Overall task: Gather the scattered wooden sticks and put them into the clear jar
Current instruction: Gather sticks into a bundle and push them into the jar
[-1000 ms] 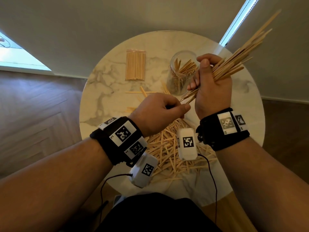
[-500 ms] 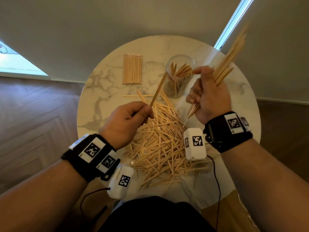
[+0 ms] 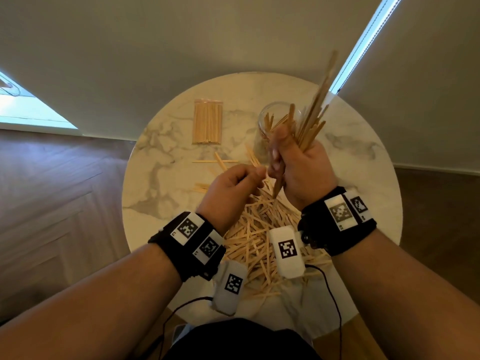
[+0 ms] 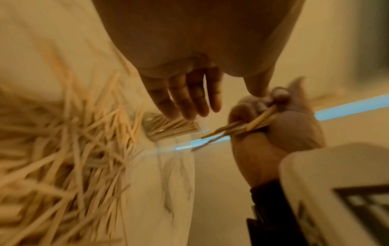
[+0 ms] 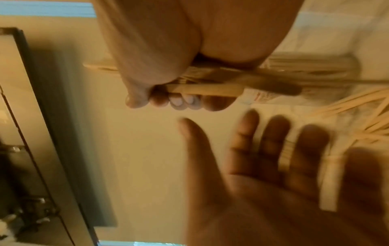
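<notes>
Head view shows your right hand (image 3: 301,165) fisted round a bundle of wooden sticks (image 3: 315,110), their long ends fanning up over the clear jar (image 3: 278,120) at the far side of the round marble table (image 3: 161,183). Your left hand (image 3: 231,188) hovers just beside it, above the scattered pile of sticks (image 3: 259,237); from here its fingers look curled. The left wrist view corrects that (blurred, but plain enough): the fingers (image 4: 189,98) hang straight and relaxed, holding nothing, thumb tip close to the right fist. Only the right wrist view shows your right fingertips (image 5: 179,101) wrapped over the bundle, with the left palm spread below. A wrapped pack of sticks (image 3: 207,124) lies left of the jar, which already holds a few sticks.
</notes>
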{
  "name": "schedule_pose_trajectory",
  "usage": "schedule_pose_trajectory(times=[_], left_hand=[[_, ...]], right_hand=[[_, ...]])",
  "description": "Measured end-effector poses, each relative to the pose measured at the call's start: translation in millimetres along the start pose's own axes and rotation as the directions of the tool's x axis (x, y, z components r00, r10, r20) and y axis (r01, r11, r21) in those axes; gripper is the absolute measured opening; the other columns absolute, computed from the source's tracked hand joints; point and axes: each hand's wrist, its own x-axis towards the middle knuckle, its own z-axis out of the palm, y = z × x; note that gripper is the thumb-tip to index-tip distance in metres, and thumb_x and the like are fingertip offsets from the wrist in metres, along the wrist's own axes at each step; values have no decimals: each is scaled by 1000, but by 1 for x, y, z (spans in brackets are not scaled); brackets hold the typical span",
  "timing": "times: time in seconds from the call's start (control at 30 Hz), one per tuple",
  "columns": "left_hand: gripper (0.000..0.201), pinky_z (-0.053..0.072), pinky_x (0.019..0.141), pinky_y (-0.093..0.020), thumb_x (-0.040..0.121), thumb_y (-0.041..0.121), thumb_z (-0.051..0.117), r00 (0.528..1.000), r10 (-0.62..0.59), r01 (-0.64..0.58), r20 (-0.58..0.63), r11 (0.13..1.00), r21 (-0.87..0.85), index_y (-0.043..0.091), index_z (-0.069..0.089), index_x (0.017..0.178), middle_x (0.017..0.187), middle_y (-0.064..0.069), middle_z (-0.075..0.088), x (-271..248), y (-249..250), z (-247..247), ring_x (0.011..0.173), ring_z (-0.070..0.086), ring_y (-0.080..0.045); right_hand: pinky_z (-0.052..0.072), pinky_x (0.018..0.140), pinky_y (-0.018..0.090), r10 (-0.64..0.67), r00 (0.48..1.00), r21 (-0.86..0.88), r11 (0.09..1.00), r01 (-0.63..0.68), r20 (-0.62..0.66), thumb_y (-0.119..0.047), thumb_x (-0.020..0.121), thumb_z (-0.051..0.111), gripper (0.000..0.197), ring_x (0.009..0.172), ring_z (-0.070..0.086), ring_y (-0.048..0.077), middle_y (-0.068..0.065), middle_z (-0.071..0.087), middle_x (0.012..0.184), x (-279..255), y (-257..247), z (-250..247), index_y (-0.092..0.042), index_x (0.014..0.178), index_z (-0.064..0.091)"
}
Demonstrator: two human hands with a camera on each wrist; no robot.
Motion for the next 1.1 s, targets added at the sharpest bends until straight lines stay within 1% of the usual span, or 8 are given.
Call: schedule_pose_trajectory(times=[0.13,0.27,0.37,0.5,0.7,0.83,0.97,1.1], left_hand=[[83,47,109,-52,98,71,41,887,-383,461,257,717,-523,-1,59,133,129,-25,67,1,-10,5,114,67,-37],[82,53,105,-47,103,66,34,873,-328,488,362,550,-677,-5,56,138,128,-25,65,5,-6,4,117,65,-38],[70,58,95,-44,108,58,31,884,-280,466,374,569,-677,2,57,141,132,-21,66,7,2,8,120,66,-34],[65,51,104,-50,109,54,32,899,-242,432,365,623,-652,2,49,144,151,-23,49,8,0,6,139,51,-39],[66,51,99,-48,105,59,36,988,-146,154,50,904,-400,5,66,129,125,-19,70,5,29,-11,103,67,-27],[55,51,91,-41,102,57,36,977,108,-153,-185,956,-252,13,67,116,113,-7,76,8,72,-31,106,70,-25],[45,52,88,-38,86,62,51,966,161,-138,-201,983,125,23,70,97,94,7,77,9,76,-26,94,72,-15],[39,56,86,-40,98,57,52,949,249,-177,-191,927,331,24,72,95,96,6,75,-10,46,-19,91,72,-13]], right_hand=[[43,58,35,-89,996,131,988,84,29,-50,94,56,43,60,48,24,7,54,67,6,-10,7,-17,66,53],[48,63,38,-99,988,59,994,93,116,-51,93,60,46,61,55,28,12,57,67,1,-7,10,-10,72,56],[49,62,37,-84,988,-30,996,88,131,-44,93,63,42,60,55,28,9,56,63,-4,-1,12,-4,78,60],[49,62,36,-83,980,-106,989,104,179,-26,98,67,29,56,54,26,6,53,58,-5,4,9,-3,81,60],[43,54,19,59,967,-342,939,30,247,-33,93,70,24,49,51,1,-12,57,52,-12,3,-4,-17,75,70],[50,61,28,238,924,-774,627,89,300,-52,89,72,28,56,54,5,-10,61,59,-11,17,-16,-35,67,65],[47,61,30,265,874,-866,415,278,408,-56,92,67,33,61,56,5,-9,60,61,-9,23,-3,-37,67,58],[56,65,36,257,840,-866,302,399,477,-64,91,61,36,64,59,11,-7,65,67,-10,22,9,-31,80,70]])
